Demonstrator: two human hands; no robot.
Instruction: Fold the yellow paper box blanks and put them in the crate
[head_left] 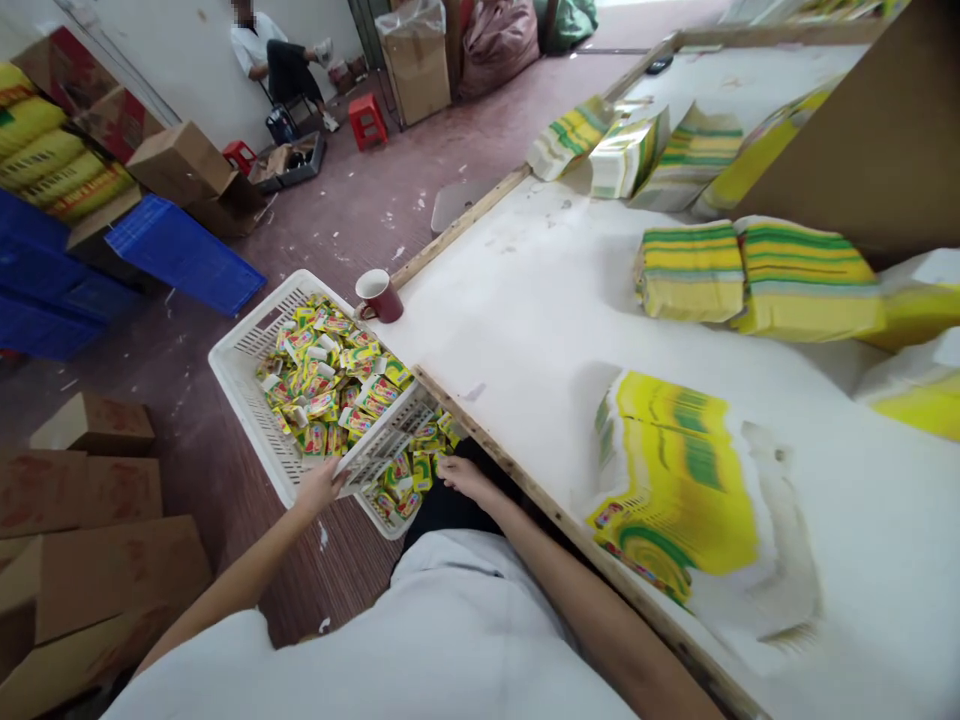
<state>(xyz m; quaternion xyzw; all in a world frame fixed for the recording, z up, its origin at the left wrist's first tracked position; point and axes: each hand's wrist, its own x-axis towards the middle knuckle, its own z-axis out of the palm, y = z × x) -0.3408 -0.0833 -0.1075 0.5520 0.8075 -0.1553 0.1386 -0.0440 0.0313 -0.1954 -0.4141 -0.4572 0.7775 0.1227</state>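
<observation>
A white plastic basket (225, 355) full of small yellow-green boxes (319, 375) stands tilted at the table's left edge. My left hand (321, 485) grips its near rim, fingers wrapped round it. Below it, a second white basket (390, 533) also holds small boxes, partly hidden by the upper one. My right hand (463, 475) is over this lower basket's right side, beside my lap; its fingers are bent together, and anything between them is too small to name.
A maroon mug (381, 298) stands on the white table's (525, 300) corner beside the basket. Yellow-green stacks (694, 270) lie on the table. Cartons (112, 570) and blue crates (184, 255) are at left. A person (274, 60) sits at the back.
</observation>
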